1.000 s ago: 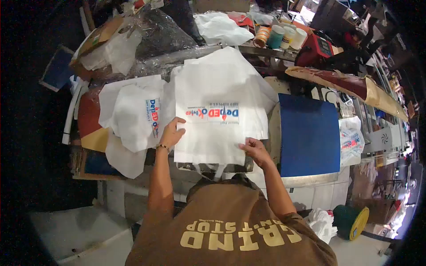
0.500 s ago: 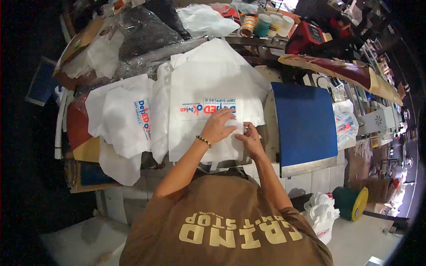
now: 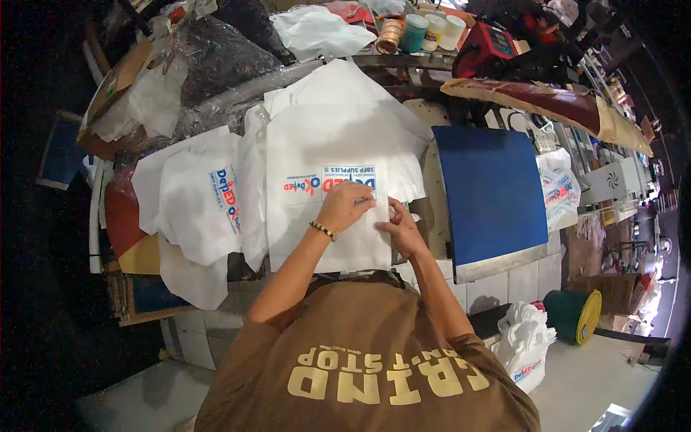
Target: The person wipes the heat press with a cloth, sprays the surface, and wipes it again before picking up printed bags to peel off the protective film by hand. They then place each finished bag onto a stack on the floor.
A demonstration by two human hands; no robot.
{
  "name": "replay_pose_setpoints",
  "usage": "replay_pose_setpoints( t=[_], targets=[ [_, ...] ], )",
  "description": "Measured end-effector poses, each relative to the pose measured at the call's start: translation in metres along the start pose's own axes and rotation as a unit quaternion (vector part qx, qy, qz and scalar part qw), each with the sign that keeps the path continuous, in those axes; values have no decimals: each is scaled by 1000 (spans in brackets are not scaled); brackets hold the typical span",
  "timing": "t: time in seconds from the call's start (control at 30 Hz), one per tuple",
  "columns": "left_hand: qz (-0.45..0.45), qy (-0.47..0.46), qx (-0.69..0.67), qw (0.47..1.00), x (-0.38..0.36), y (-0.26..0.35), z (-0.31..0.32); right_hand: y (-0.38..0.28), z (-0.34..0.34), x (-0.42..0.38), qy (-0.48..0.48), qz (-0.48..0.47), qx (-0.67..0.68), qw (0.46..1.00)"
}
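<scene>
A white fabric bag (image 3: 309,137) with blue and red print lies flat in front of me, on top of other white bags. Over the right end of its print is my left hand (image 3: 346,207), wearing a beaded bracelet. Its fingers are bunched together near a small dark spot, and what they hold, if anything, I cannot make out. My right hand (image 3: 403,230) pinches the bag's right edge between thumb and fingers. Left of this bag, more printed white bags (image 3: 191,194) lie in an uneven pile.
A blue flat board (image 3: 491,198) stands to the right, with a printed white bag (image 3: 558,189) beyond it. Jars (image 3: 433,33) and a red device (image 3: 489,49) are at the back. White bags (image 3: 524,345) and a green bin (image 3: 565,317) sit low on the right.
My left hand's fingers have drawn together from a spread pose over the print. My right hand stays at the bag's edge. The whole view has shifted slightly.
</scene>
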State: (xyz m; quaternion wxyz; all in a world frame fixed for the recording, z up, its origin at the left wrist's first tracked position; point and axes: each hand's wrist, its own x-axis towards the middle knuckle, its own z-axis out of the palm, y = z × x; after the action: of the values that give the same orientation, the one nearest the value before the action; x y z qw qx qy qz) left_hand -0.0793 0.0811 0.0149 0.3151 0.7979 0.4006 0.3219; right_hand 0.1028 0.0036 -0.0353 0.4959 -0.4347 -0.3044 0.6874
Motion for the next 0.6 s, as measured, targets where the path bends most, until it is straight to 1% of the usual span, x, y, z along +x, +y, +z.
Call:
replay_pose_setpoints(
  t=[0.07, 0.1, 0.17, 0.2, 0.27, 0.3, 0.37, 0.4, 0.5, 0.53, 0.6],
  targets=[
    [35, 11, 17, 999, 1, -3, 3, 0, 0, 0, 3, -1, -28, 1000],
    [35, 11, 17, 999, 2, -4, 4, 0, 2, -1, 3, -1, -28, 1000],
    [70, 28, 24, 997, 4, -8, 6, -2, 6, -3, 12, -10, -3, 1000],
    [70, 28, 24, 997, 6, -8, 5, -4, 6, -4, 12, -10, -3, 1000],
    [-62, 39, -19, 997, 11, -13, -2, -6, 7, -6, -3, -13, -26, 1000],
    [-64, 38, -18, 997, 13, -16, -4, -5, 7, -5, -3, -12, -24, 1000],
    [-117, 6, -64, 991, 15, -22, -9, -4, 7, -5, 15, -2, -29, 999],
    [-118, 6, -64, 991, 15, -24, -10, -4, 6, -5, 14, 0, -28, 1000],
    [-86, 49, -11, 995, 17, -28, -14, -3, 7, -7, 11, -18, -27, 999],
    [-87, 49, -11, 995, 17, -28, -16, -3, 7, -7, 16, -19, -29, 999],
    [-62, 76, -3, 995, 17, -27, -19, -3, 9, -8, 20, -19, -31, 999]
  ],
)
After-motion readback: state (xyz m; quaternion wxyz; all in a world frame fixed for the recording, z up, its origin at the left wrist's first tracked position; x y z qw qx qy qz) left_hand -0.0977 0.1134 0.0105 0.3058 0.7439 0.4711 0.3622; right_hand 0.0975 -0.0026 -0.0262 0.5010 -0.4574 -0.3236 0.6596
